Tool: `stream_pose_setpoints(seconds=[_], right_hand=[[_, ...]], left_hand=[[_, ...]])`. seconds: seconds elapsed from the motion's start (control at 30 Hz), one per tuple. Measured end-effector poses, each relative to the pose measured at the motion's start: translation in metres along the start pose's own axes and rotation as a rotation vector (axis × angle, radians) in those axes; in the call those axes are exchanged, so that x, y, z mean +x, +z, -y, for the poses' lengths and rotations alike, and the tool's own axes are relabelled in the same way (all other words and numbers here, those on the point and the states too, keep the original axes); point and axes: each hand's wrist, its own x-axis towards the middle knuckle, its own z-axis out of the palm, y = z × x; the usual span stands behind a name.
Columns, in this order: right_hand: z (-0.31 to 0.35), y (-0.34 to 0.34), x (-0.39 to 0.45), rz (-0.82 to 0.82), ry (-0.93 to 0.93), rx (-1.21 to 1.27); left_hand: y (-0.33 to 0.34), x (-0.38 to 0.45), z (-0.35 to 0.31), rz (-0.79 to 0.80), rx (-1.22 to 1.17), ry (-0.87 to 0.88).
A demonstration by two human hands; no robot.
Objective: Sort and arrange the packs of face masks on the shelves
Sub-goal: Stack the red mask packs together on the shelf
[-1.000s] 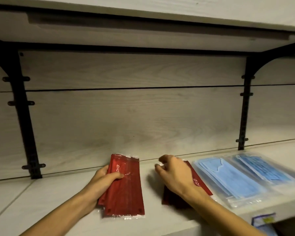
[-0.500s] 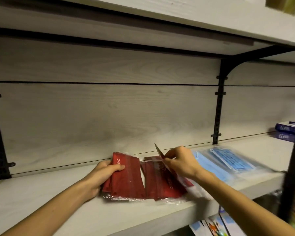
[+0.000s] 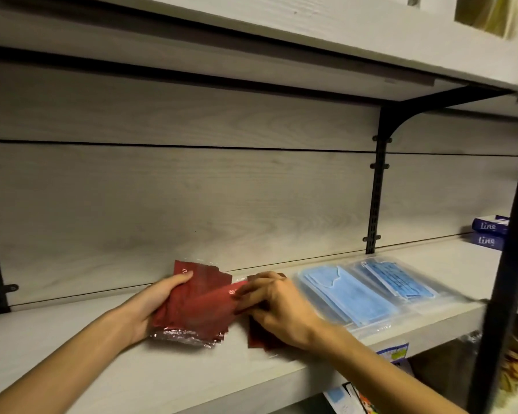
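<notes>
On the pale wooden shelf [image 3: 72, 354] my left hand [image 3: 159, 303] grips a stack of red mask packs [image 3: 201, 312] by its left edge, thumb over the top. My right hand [image 3: 275, 306] pinches one red pack by its right end and lays it across that stack. Under my right hand lie more red packs [image 3: 259, 342], mostly hidden. To the right sit two clear packs of blue masks [image 3: 350, 297], side by side, the farther one [image 3: 398, 279] darker blue.
A black bracket upright [image 3: 376, 198] stands behind the blue packs, and a black post [image 3: 503, 279] cuts the right foreground. Dark blue boxes [image 3: 489, 233] sit at the shelf's far right. An upper shelf overhangs. Printed packs show on the shelf below [image 3: 356, 398].
My right hand has carried a red pack leftward from the right pile onto the stack in my left hand. The view has shifted to the right.
</notes>
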Motion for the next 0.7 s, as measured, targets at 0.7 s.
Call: stream_pose_setpoints(seconds=[0.7], right_hand=[[-0.040, -0.057, -0.012, 0.118, 0.799, -0.136]], left_hand=[[0.001, 0.009, 0.004, -0.146, 0.428, 0.191]])
